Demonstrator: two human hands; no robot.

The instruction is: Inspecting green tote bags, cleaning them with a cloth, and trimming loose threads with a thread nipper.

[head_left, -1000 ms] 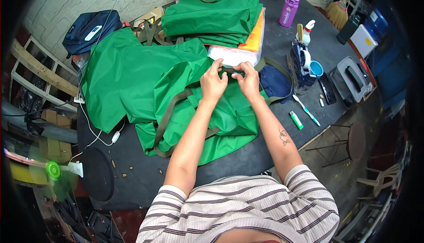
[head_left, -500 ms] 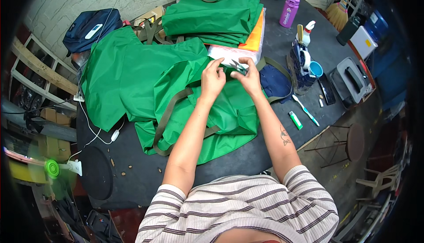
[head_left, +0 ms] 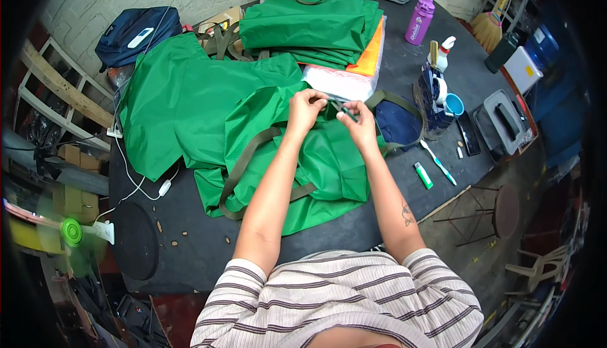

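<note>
In my right hand (head_left: 360, 125) is a small pair of thread snips (head_left: 347, 112), its blades pointing toward my other hand. My left hand (head_left: 304, 112) is closed in a pinch at the upper edge of a green fabric bag (head_left: 329, 167); whether it grips the cloth or a thread is too small to tell. The bag lies spread over the table, with an olive webbing strap (head_left: 236, 174) looping across its front. More green fabric (head_left: 202, 104) extends to the left. Beyond my hands rests a stack of folded green bags (head_left: 303, 25) with olive handles.
On the black table (head_left: 196, 266), a navy pouch (head_left: 397, 123), toothbrush (head_left: 438, 163), green lighter (head_left: 423, 176), clear caddy (head_left: 431, 104) and purple bottle (head_left: 420, 21) stand or lie to the right. A blue backpack (head_left: 139, 35) sits far left; a white cable (head_left: 133, 186) runs along that side.
The snips have turned in my right hand and now point left, with their blades near my left fingertips. My left fingers have drawn into a tighter pinch.
</note>
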